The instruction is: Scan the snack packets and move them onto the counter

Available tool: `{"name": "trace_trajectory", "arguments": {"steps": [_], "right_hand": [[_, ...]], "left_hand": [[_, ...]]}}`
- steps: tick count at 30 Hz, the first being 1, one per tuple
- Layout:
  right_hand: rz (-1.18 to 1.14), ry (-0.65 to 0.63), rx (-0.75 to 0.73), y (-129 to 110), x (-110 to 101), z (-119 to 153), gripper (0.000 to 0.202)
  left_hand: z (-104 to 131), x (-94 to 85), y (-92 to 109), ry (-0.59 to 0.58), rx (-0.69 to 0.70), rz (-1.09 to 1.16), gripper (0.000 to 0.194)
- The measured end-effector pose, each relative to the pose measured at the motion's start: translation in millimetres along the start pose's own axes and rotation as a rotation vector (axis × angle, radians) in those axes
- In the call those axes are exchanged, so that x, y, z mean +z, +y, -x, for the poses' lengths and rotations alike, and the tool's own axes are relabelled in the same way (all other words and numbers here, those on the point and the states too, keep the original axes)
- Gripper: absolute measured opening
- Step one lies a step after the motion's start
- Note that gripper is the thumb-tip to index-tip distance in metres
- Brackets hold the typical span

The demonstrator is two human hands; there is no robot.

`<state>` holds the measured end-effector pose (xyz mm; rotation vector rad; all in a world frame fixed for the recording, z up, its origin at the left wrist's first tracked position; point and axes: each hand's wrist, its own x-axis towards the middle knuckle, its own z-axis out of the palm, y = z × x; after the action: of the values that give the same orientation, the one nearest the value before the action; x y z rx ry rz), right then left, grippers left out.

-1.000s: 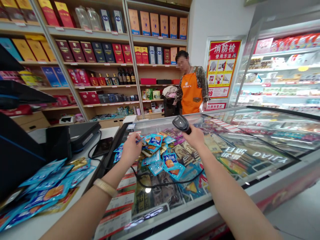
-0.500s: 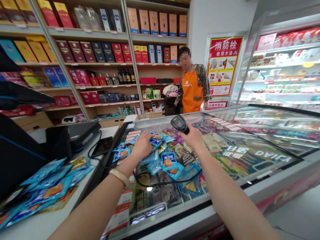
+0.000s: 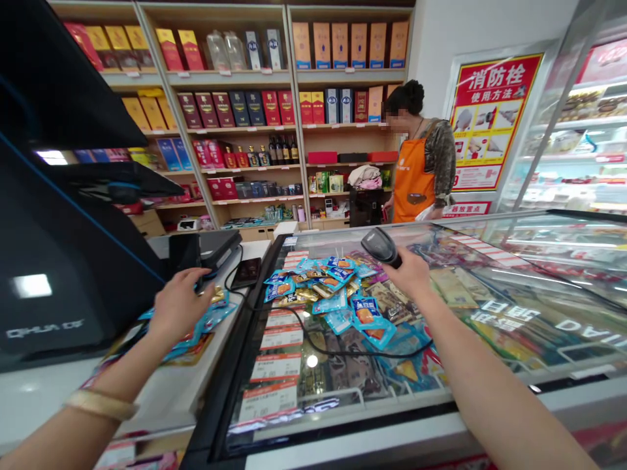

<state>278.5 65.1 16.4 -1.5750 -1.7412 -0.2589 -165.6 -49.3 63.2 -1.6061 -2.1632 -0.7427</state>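
Observation:
My right hand (image 3: 411, 271) is wrapped round the handle of a black barcode scanner (image 3: 381, 247), held above the freezer's glass lid. The scanner's head points to the upper left. My left hand (image 3: 179, 303) is over the counter at the left, fingers apart, on or just above a pile of blue snack packets (image 3: 215, 316). No packet shows in its grip. More small blue and gold packets (image 3: 367, 312) lie heaped on the glass lid, left of and below the scanner. A black cable (image 3: 337, 353) curves across the glass in front of them.
A black checkout machine (image 3: 59, 261) stands at the left. A dark phone (image 3: 246, 272) lies on the counter edge beside the freezer (image 3: 343, 427). Behind it stands a person in an orange apron (image 3: 411, 176). Shelves of boxes (image 3: 230, 75) line the back wall.
My left hand has moved left from the packets on the glass to the pile on the counter. The view has turned left. The person behind the freezer has turned sideways.

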Motion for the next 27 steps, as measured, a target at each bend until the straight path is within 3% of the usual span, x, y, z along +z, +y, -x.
{"name": "trace_trajectory", "arguments": {"steps": [2, 5, 10, 14, 20, 24, 27], "right_hand": [[-0.020, 0.013, -0.035, -3.4, 0.4, 2.0, 0.034], [-0.045, 0.032, -0.088, -8.7, 2.3, 5.3, 0.031], [-0.035, 0.009, -0.155, -15.1, 7.7, 10.2, 0.030], [-0.040, 0.014, -0.198, -16.6, 10.6, 12.1, 0.035], [-0.068, 0.033, -0.226, -18.2, 10.8, 12.8, 0.033], [-0.107, 0.025, -0.234, -21.7, 8.3, 12.9, 0.029], [-0.184, 0.036, -0.272, -24.8, 6.5, 13.0, 0.030]], "left_hand": [[-3.8, -17.4, -26.6, -0.087, -0.170, -0.169, 0.054], [-4.5, -30.7, -53.8, -0.214, -0.295, -0.318, 0.066], [2.2, -27.0, -67.8, -0.292, -0.353, -0.306, 0.063], [8.2, -23.0, -65.6, -0.219, -0.311, -0.256, 0.064], [13.6, -24.7, -58.9, 0.035, -0.202, -0.041, 0.053], [11.3, -27.4, -48.6, 0.134, -0.295, 0.168, 0.046], [9.0, -26.2, -29.0, 0.177, -0.353, 0.362, 0.036]]}}
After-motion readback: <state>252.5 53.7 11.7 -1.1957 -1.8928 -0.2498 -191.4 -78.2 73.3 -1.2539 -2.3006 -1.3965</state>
